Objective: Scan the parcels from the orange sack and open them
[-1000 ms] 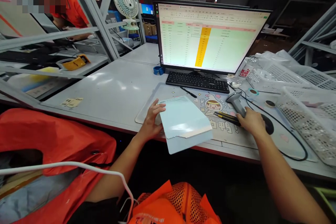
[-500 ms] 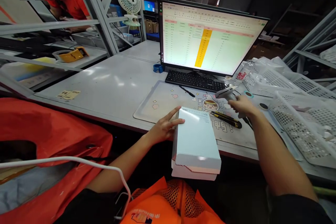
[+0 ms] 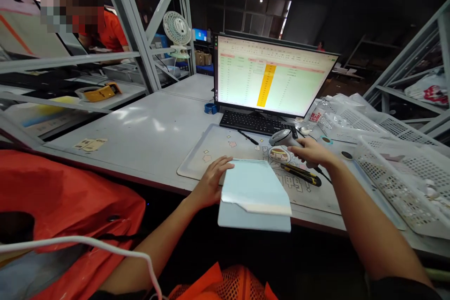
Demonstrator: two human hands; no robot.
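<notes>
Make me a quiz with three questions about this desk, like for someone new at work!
1. What does the right hand hold: A) the pen, B) the scanner, or C) the fan?
2. True or false: the left hand is touching the keyboard.
3. Fill in the gap: the yellow and black knife lies on the ____.

Key:
1. B.
2. False; it is on the pale blue box.
3. Mat.

1. Pale grey table [image 3: 123, 133] — glossy, with bright reflections.
2. Directly on it: monitor [image 3: 239, 84], blue ring-shaped item [image 3: 211, 108], tan labels [image 3: 90, 145] (near the front left edge), white perforated basket [image 3: 376, 176] at right.
3. Cartoon-printed mat [image 3: 191, 161] — bearing black pen [image 3: 248, 137] and yellow-and-black knife [image 3: 301, 175].
</notes>
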